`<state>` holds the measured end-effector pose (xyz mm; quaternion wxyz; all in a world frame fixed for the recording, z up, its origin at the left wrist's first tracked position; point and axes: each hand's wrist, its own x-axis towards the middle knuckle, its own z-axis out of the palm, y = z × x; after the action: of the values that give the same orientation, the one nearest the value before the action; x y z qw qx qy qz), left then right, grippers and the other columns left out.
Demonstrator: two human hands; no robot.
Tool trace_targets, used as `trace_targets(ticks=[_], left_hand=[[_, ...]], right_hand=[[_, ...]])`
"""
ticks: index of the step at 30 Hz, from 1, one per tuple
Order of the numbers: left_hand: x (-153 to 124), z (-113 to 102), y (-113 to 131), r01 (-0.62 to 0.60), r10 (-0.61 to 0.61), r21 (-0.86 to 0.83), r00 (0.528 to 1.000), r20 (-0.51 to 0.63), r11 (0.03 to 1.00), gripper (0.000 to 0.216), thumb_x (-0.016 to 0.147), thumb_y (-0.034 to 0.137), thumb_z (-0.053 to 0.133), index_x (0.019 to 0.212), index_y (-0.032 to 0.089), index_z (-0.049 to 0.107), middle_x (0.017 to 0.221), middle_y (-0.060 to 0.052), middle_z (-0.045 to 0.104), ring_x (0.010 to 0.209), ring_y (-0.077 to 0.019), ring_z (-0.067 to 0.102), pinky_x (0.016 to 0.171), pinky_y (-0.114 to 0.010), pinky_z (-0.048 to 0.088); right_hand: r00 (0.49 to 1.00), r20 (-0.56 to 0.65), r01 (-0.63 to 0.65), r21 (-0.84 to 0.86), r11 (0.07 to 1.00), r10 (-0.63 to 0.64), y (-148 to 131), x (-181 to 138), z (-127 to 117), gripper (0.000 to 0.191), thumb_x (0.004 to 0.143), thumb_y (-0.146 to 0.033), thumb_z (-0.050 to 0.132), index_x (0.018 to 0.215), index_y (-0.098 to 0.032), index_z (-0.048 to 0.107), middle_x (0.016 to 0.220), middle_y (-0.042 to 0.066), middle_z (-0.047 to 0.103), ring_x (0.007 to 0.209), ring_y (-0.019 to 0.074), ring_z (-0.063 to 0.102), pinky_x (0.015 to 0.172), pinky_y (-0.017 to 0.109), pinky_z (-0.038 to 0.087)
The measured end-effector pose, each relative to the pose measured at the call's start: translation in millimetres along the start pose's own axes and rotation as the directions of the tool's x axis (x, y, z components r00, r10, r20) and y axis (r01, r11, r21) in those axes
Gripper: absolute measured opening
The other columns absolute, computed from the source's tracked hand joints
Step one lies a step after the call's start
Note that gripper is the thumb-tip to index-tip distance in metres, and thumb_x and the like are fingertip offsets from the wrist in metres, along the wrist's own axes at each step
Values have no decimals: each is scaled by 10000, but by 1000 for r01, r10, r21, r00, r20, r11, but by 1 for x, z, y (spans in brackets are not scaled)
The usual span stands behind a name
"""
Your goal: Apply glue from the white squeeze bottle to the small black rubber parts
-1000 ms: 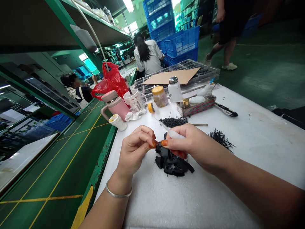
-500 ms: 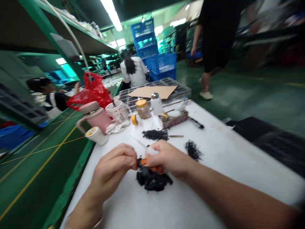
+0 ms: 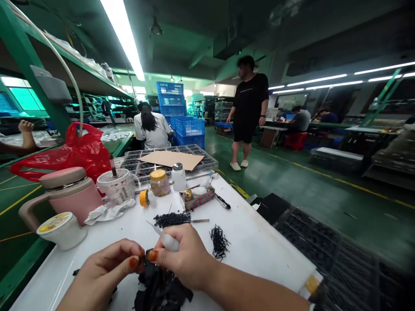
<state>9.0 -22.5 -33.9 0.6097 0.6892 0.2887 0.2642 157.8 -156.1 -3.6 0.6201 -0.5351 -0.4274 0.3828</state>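
Note:
My left hand [image 3: 106, 270] is closed, thumb and forefinger pinching a small black part [image 3: 145, 255]. Thumb and forefinger of my right hand [image 3: 188, 259] meet it there, with a white plastic dropper bottle [image 3: 170, 243] held in the same hand. Its thin nozzle points up and to the left. Below both hands lies a heap of black pieces [image 3: 162, 289], partly hidden by them. Beyond the hands is a pile of tiny black pieces [image 3: 171, 219] beside a flat metal strip [image 3: 200, 220]. Thin black sticks [image 3: 219, 242] lie to the right.
On the white table [image 3: 259, 250], a pink mug [image 3: 73, 194], white tub [image 3: 61, 231], clear cup [image 3: 118, 188], yellow-lidded jar [image 3: 160, 183] and small box [image 3: 199, 198] stand beyond my hands. Compartment trays [image 3: 207, 162] lie behind. A person [image 3: 249, 103] stands in the aisle.
The view has tilted up and turned right, so the table and hands sit lower and further left. Both hands remain together at the small part; the dropper bottle stays in my right hand.

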Motion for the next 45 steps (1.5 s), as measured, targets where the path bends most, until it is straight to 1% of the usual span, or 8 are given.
trace_targets(ticks=[2,4,10,22,29,36,41,45], left_hand=[[1,2,2,100,-86,-68,979,183,993,231,704,404,713,721,182,651,686,-29,600,659,-175,533,589,-265,466],[0,3,5,143,-112,-97,957,269,985,207,736,381,694,727,180,646,695,-23,600,672,-159,523,609,-245,449],[-5,3,12,13,26,-142,963,267,990,175,728,306,721,698,155,639,686,-25,618,674,-141,544,632,-226,427],[-16,16,26,-97,148,-275,974,169,956,142,722,231,739,830,166,673,812,-30,658,719,-130,599,669,-245,501],[-21,16,30,-175,195,-172,975,106,970,85,703,204,751,758,161,702,788,-37,678,737,-137,605,686,-243,485],[-19,17,33,-160,176,-156,980,92,975,109,689,236,757,745,159,705,773,-44,679,725,-150,597,680,-255,476],[-19,16,32,-120,123,-44,989,78,992,133,695,288,747,743,171,708,790,-55,676,747,-172,593,673,-252,477],[-12,7,27,-85,86,-59,996,19,995,275,716,320,724,967,211,701,900,-61,677,847,-207,601,722,-276,502]], right_hand=[[996,-12,83,-127,988,-86,0,-1,-1,213,695,-286,689,619,-138,556,541,-38,453,502,71,358,448,190,275],[985,7,169,-232,958,-173,0,-2,-1,185,722,-261,652,620,-142,556,544,-36,457,503,74,370,450,190,278],[925,78,371,-387,844,-371,3,-6,4,215,745,-220,609,575,-154,495,543,-35,440,510,81,397,489,201,303],[825,83,501,-563,657,-558,-4,-6,0,172,820,-208,596,657,-167,563,557,-27,524,501,85,450,504,197,330],[807,91,517,-586,623,-584,-5,-7,1,156,816,-198,599,663,-170,580,564,-18,556,505,95,486,500,198,348],[822,77,499,-577,647,-565,-5,-7,1,168,818,-216,591,655,-175,584,551,-19,540,493,98,461,501,207,342],[885,24,401,-549,734,-465,-6,-7,0,198,800,-250,600,628,-160,562,556,-22,516,506,90,445,499,203,325],[979,27,190,-471,861,-201,-5,1,-6,187,764,-274,617,630,-153,571,526,-44,463,500,81,386,462,191,287]])
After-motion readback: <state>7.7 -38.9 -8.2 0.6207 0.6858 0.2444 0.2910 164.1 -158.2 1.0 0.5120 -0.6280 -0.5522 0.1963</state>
